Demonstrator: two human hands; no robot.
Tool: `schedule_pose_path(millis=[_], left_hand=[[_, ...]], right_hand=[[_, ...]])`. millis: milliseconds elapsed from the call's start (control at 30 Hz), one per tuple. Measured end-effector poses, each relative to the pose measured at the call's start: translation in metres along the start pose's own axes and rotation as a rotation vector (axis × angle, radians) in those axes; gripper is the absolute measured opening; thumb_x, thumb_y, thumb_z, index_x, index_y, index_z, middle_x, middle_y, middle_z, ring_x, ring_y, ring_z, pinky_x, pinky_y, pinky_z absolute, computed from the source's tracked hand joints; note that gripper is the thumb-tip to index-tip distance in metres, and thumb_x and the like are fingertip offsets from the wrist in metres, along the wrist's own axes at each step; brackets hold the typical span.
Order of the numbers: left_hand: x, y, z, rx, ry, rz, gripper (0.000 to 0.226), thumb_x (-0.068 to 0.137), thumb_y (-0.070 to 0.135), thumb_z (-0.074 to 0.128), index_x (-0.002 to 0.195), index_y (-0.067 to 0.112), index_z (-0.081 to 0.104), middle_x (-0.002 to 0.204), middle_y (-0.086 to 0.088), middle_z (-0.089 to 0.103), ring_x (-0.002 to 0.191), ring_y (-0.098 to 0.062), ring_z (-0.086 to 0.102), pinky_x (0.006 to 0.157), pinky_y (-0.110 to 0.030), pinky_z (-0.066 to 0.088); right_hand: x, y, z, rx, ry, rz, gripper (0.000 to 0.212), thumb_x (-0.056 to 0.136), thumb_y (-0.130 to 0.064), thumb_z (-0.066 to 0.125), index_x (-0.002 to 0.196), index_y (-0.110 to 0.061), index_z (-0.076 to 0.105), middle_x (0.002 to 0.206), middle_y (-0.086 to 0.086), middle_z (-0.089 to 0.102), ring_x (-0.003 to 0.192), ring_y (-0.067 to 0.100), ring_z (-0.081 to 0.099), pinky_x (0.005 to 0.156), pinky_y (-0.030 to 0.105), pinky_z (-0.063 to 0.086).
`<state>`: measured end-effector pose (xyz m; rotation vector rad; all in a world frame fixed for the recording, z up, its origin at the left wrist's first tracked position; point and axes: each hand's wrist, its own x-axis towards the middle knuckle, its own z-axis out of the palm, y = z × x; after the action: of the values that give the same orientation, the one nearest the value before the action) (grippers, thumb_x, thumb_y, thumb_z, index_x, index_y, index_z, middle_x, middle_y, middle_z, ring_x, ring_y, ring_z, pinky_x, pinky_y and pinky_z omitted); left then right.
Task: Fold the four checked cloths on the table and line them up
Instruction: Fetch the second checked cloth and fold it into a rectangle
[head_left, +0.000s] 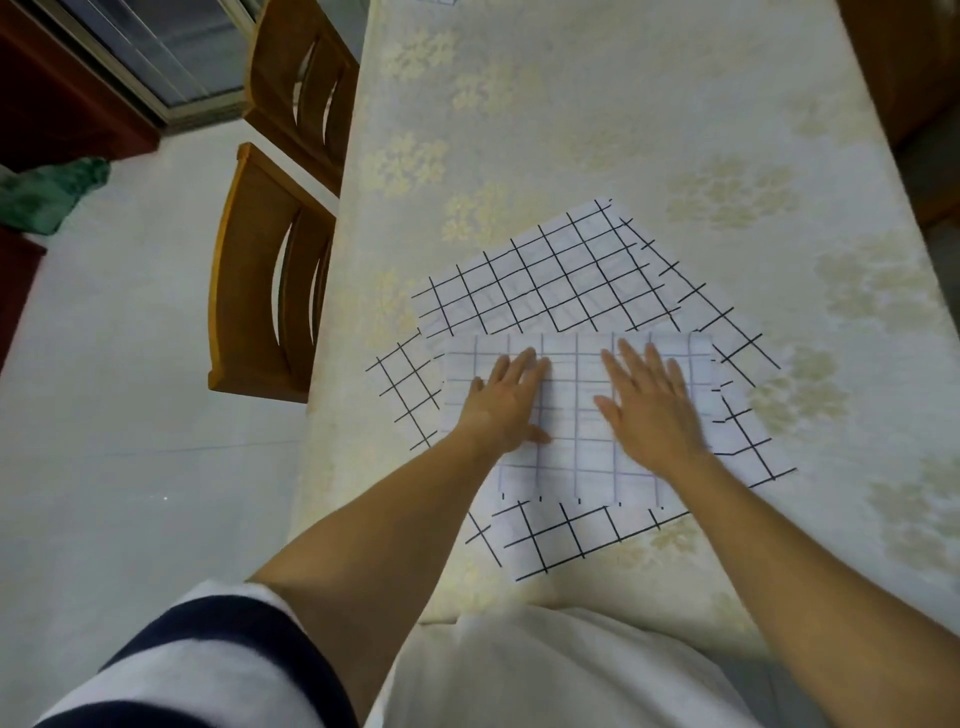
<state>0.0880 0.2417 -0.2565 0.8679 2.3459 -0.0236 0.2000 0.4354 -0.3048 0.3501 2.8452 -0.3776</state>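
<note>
Checked cloths (540, 280) lie in a loose, overlapping pile on the table (623, 104), near its front edge at about 6 o'clock, with two wooden chairs (270, 270) off at 9 o'clock. Leftmost, the left corner (405, 395) of one spread cloth pokes out from under the pile. Next, the left hand (506, 402) lies flat on the top cloth (576, 415), fingers straight and released, gripping nothing, fingertips toward 12 o'clock. The top cloth shows faint lines rather than bold ones and looks smaller than the others, so it is probably folded with its back side up. The right hand (654, 410) lies just at 3 o'clock of the left, apart from it, equally flat and released. Past it, at 3 o'clock, the right cloth (748, 415) shows bold checks.

The step appears to be smoothing the fold. Done well, both palms would sweep from the middle out toward 9 and 3 o'clock, lightly enough not to drag the loose cloths beneath. The edges should be matched before the next fold.
</note>
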Motion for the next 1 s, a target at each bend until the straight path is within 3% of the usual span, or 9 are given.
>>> schedule_pose_path(millis=[167,233,367,467,600,700,800,867,1000], left_hand=[[0.003,0.007,-0.011,0.105,0.014,0.021,0.118,0.076,0.047,0.082,0.160,0.021,0.003,0.168,0.001,-0.005,0.155,-0.029,-0.002,0.125,-0.051,0.009],[0.007,0.016,-0.014,0.099,0.000,0.038,0.124,0.072,0.047,0.085,0.160,0.022,0.001,0.168,0.002,-0.006,0.155,-0.029,-0.003,0.125,-0.051,0.010],[0.012,0.024,-0.011,0.112,-0.075,-0.001,0.138,0.068,0.052,0.086,0.159,0.020,-0.012,0.167,0.001,-0.018,0.155,-0.031,-0.008,0.125,-0.053,0.011],[0.015,0.021,-0.012,0.094,-0.102,-0.033,0.146,0.064,0.054,0.088,0.158,0.021,-0.019,0.165,0.000,-0.027,0.153,-0.033,-0.015,0.123,-0.059,0.011],[0.019,0.015,-0.014,0.076,-0.125,-0.042,0.152,0.060,0.058,0.089,0.156,0.026,-0.024,0.162,0.002,-0.033,0.151,-0.036,-0.021,0.121,-0.063,0.009],[0.023,0.019,-0.017,0.114,-0.171,-0.071,0.158,0.055,0.063,0.088,0.153,0.027,-0.031,0.159,0.000,-0.039,0.148,-0.042,-0.024,0.119,-0.067,0.009],[0.028,0.026,-0.017,0.160,-0.227,-0.097,0.162,0.051,0.066,0.088,0.148,0.029,-0.037,0.154,-0.005,-0.046,0.144,-0.049,-0.028,0.115,-0.072,0.008],[0.029,0.029,-0.017,0.176,-0.242,-0.111,0.164,0.051,0.068,0.087,0.146,0.029,-0.040,0.151,-0.007,-0.049,0.141,-0.051,-0.031,0.113,-0.075,0.008],[0.028,0.031,-0.015,0.187,-0.243,-0.118,0.164,0.051,0.070,0.086,0.144,0.027,-0.043,0.149,-0.010,-0.051,0.139,-0.053,-0.032,0.112,-0.076,0.007]], right_hand=[[0.024,0.062,-0.037,0.112,0.096,0.193,0.072,0.093,-0.055,0.056,0.151,-0.016,0.037,0.158,0.012,0.032,0.145,0.036,0.023,0.119,0.048,0.013],[0.036,0.068,-0.054,0.149,0.131,0.228,0.066,0.085,-0.050,0.070,0.138,-0.015,0.053,0.137,0.015,0.052,0.127,0.038,0.038,0.107,0.046,0.030],[0.056,0.077,-0.085,0.189,-0.041,0.340,0.031,0.080,-0.049,0.077,0.094,-0.024,0.066,0.105,0.006,0.068,0.114,0.034,0.050,0.094,0.041,0.036],[0.054,0.087,-0.095,0.368,-0.085,0.374,0.025,0.079,-0.044,0.079,0.075,-0.022,0.068,0.089,0.004,0.069,0.099,0.031,0.061,0.086,0.038,0.047],[0.028,0.075,-0.102,0.924,0.178,0.484,0.033,0.086,-0.038,0.075,0.089,-0.006,0.071,0.085,0.004,0.068,0.080,0.016,0.060,0.070,0.021,0.043],[0.007,0.062,-0.099,1.076,0.136,0.546,0.040,0.090,-0.040,0.070,0.111,-0.006,0.067,0.095,0.003,0.067,0.083,0.013,0.059,0.076,0.023,0.045],[-0.015,0.061,-0.093,1.053,0.036,0.549,0.035,0.091,-0.032,0.071,0.117,-0.010,0.064,0.103,0.004,0.067,0.083,0.012,0.060,0.073,0.026,0.045],[-0.027,0.064,-0.091,0.960,-0.034,0.528,0.021,0.091,-0.029,0.071,0.098,-0.011,0.063,0.088,0.003,0.064,0.070,0.013,0.057,0.065,0.027,0.042],[-0.046,0.067,-0.083,0.668,-0.107,0.461,0.040,0.091,-0.036,0.068,0.069,-0.009,0.049,0.063,0.004,0.054,0.063,0.024,0.051,0.056,0.027,0.032]])
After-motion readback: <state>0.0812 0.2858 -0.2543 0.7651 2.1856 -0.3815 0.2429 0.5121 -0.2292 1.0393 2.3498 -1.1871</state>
